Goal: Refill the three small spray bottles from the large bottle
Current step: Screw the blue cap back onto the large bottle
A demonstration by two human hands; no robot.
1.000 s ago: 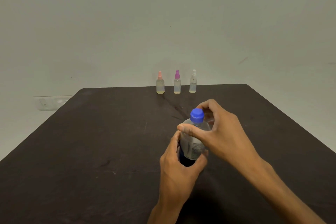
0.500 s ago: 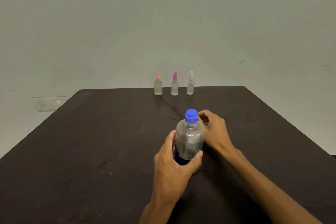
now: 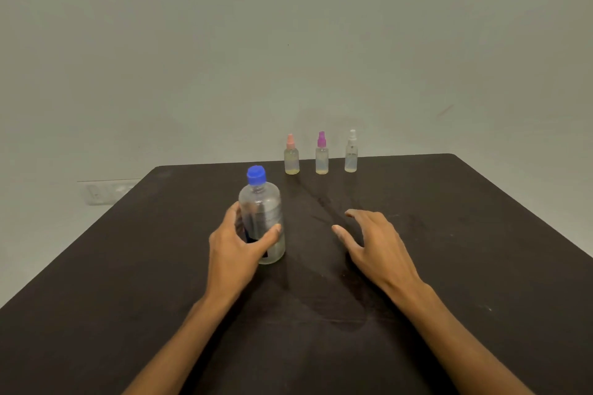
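Head view only: my left hand (image 3: 236, 252) wraps the large bottle (image 3: 262, 218), which stands upright on the dark bench (image 3: 128, 266) with its blue cap (image 3: 256, 175) on. My right hand (image 3: 375, 245) hovers just beside it, fingers loosely spread, holding nothing. Three small spray bottles, pink-topped (image 3: 291, 155), purple-topped (image 3: 322, 154) and white-topped (image 3: 351, 152), line the far edge.

Three small spray bottles stand in a row: one with a pink top (image 3: 291, 154), one with a purple top (image 3: 322, 153), one with a white top (image 3: 351, 151). One large bottle (image 3: 262, 218) carries one blue cap (image 3: 256, 175). Two hands show, a left hand (image 3: 236, 250) and a right hand (image 3: 380, 247). One bench (image 3: 465, 234).
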